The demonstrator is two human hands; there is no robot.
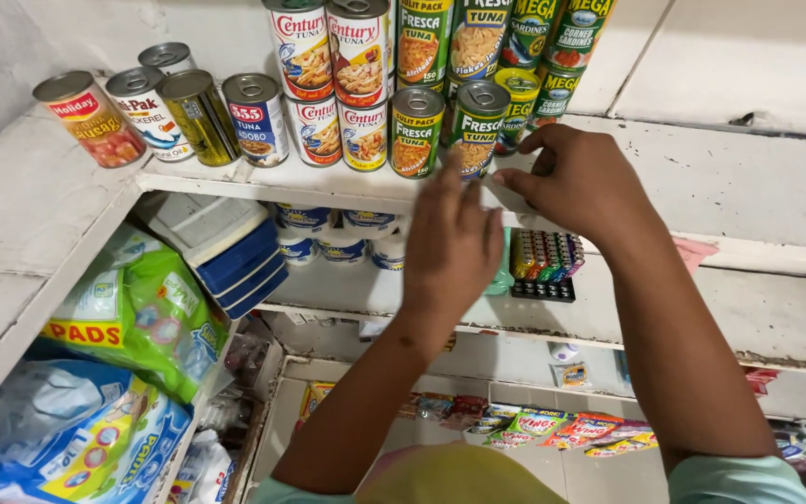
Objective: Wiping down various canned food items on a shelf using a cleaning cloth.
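Note:
My left hand (451,245) is raised flat against the front edge of the white shelf (235,177), fingers together and pointing up at a green tuna can (416,131). My right hand (578,179) rests on the same shelf edge beside it, fingers curled and pinching something small and pale at the edge; what it is I cannot tell. Just above it stand a second green tuna can (478,124) and green sardine cans (552,93). Red-and-white tuna cans (362,103) are stacked to the left.
More cans (146,112) line the shelf's left end. Below sit white tubs (342,238), blue-and-white boxes (226,252), a rack of small coloured items (545,261), green and blue soft packs (142,317) at left, and hanging sachets (534,425) lower down.

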